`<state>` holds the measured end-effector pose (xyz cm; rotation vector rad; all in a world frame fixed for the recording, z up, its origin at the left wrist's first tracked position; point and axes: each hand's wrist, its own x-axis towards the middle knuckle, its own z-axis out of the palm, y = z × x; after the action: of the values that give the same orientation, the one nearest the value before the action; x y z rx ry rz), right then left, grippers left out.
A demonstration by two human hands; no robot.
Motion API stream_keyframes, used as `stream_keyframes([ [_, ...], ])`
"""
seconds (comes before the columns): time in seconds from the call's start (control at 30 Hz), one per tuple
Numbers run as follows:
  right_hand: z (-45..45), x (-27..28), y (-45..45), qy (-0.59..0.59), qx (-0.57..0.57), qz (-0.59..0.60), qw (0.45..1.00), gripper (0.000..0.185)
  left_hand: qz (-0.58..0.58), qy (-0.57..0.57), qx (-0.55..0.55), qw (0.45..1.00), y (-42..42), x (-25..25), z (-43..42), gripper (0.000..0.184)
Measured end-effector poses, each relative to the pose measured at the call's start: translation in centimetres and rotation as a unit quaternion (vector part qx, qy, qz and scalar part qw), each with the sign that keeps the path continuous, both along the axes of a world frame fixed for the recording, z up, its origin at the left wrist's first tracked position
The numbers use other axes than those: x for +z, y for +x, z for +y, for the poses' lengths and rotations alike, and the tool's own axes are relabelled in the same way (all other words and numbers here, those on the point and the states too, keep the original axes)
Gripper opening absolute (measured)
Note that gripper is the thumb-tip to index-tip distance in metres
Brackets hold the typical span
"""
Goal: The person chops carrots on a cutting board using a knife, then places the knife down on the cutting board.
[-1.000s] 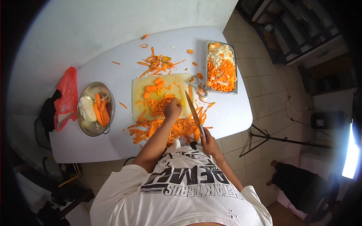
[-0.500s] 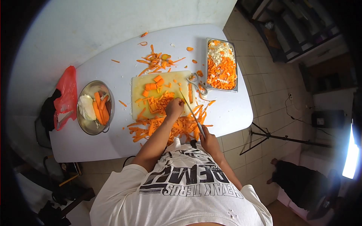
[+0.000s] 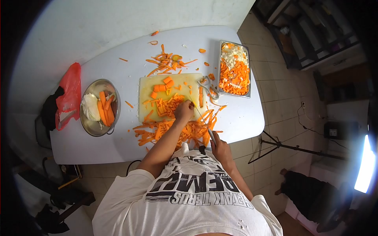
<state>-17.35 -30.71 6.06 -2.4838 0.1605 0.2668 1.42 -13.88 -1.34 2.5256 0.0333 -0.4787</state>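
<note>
My right hand [image 3: 220,150] is closed around the handle of a kitchen knife [image 3: 212,135], its long blade angled over the right side of the cutting board [image 3: 148,83]. My left hand [image 3: 184,111] is bent over the board with fingers pinched, and a bit of carrot shows at the fingertips beside the blade. Diced carrot [image 3: 167,105] lies just left of that hand. Thicker carrot chunks [image 3: 160,87] sit farther up the board. A heap of carrot peelings [image 3: 161,133] spreads along the board's near edge, under my left forearm.
A metal tray [image 3: 249,80] of chopped carrot and white pieces stands at right. Scissors [image 3: 213,93] lie near the board's right edge. At left is a metal bowl [image 3: 89,128] with whole carrots and a white vegetable, beside a red plastic bag [image 3: 71,88]. More peelings [image 3: 163,61] lie behind the board.
The view has shifted slightly. The knife blade looks more edge-on and lies close by my left fingertips. Both hands keep nearly the same places and grips.
</note>
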Motion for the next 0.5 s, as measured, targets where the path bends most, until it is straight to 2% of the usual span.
stream_keyframes([
  [0.2,0.3,0.5,0.0,-0.023,-0.006,0.027,0.999,0.047,-0.030,-0.005,0.002,1.000,-0.1,0.0,-0.2,0.019],
  [0.3,0.5,1.1,0.1,-0.009,-0.008,0.031,0.999,0.045,0.005,-0.001,-0.011,1.000,0.0,0.7,-0.2,0.018],
  [0.5,0.6,-0.2,-0.2,0.012,-0.015,0.040,0.999,0.047,-0.023,-0.052,-0.022,0.998,-0.4,0.0,0.0,0.017],
])
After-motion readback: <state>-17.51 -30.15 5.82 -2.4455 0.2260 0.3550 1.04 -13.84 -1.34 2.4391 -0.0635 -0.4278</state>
